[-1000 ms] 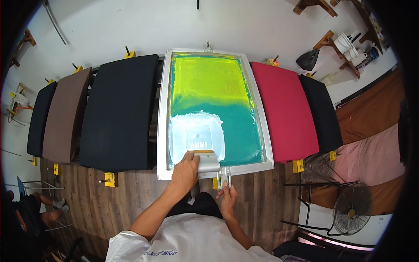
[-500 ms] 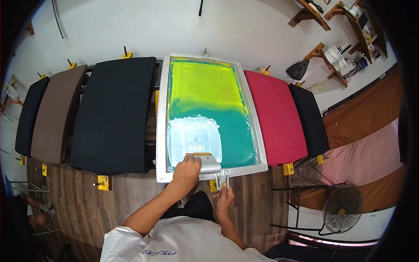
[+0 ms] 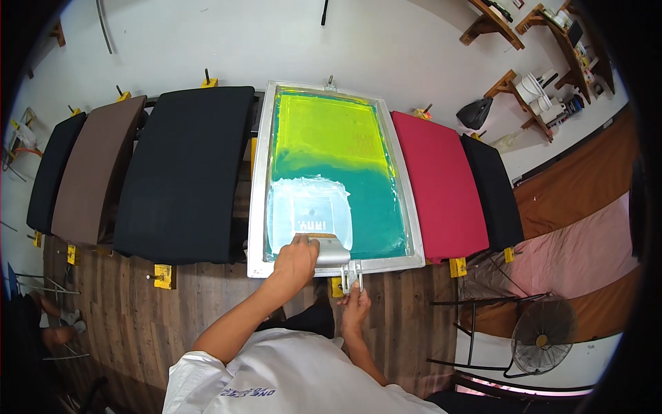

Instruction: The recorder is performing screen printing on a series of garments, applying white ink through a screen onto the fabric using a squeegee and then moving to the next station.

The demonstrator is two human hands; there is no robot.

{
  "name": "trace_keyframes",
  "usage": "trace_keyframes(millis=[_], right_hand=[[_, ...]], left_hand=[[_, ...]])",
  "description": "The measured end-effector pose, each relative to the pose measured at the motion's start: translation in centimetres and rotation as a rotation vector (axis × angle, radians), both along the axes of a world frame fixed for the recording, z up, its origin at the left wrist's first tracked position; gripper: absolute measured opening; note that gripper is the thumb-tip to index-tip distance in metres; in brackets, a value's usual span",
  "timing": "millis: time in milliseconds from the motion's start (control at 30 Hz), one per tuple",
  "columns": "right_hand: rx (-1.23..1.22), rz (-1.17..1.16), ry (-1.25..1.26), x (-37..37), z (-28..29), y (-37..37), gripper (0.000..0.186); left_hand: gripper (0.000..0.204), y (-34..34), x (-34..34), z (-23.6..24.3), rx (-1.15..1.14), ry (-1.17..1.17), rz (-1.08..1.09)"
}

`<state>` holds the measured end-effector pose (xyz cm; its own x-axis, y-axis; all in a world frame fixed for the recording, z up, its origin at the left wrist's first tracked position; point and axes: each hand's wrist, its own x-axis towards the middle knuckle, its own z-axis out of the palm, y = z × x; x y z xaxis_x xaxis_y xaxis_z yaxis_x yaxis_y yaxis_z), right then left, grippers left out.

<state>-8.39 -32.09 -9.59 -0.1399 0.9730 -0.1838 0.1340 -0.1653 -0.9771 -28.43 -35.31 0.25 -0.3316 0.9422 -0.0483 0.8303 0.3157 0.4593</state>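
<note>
The left hand (image 3: 296,263) holds a squeegee (image 3: 334,254), the right hand (image 3: 354,305) a bracket (image 3: 355,267); black pallet (image 3: 183,172) and red pallet (image 3: 441,183) flank the screen (image 3: 257,207).

Lettering in three places.

Silkscreen (image 3: 372,207), pale ink patch (image 3: 336,207): one short line of bold, blocky white letters (image 3: 312,225), just beyond the squeegee (image 3: 333,254). Small dark mark (image 3: 311,212) above the line; too small to tell whether it is a character.

Same silkscreen, yellow-green ink area (image 3: 317,124): faint reddish-orange block letters (image 3: 360,143), stacked in several short lines toward the right edge. Low contrast, blurred; words not readable.

White shirt (image 3: 303,366) on the wearer: blue-purple capitals (image 3: 248,392), two slanting lines, upper one clearer, lower one distorted.

Wall-shelf containers (image 3: 541,96): any labels too small to read.
</note>
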Motion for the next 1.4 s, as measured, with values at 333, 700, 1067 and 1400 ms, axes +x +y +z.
trace_keyframes(millis=[333, 700, 1067, 1400], right_hand=[[-0.01, 0.042, -0.016, 0.25, 0.27, -0.03, 0.038], [-0.043, 0.062, -0.043, 0.52, 0.16, 0.19, 0.037], [-0.047, 0.064, 0.046, 0.61, -0.09, 0.33, 0.041], [-0.039, 0.097, 0.039, 0.62, 0.22, 0.3, 0.039]], left_hand=[[0.038, -0.19, 0.04, -0.55, 0.064, 0.011, -0.001], [0.047, -0.16, -0.11, -0.08, 0.011, 0.016, 0.001], [0.046, -0.13, -0.19, -0.01, 0.016, -0.033, 0.014], [0.046, -0.2, -0.17, -0.08, 0.018, -0.033, 0.025]])
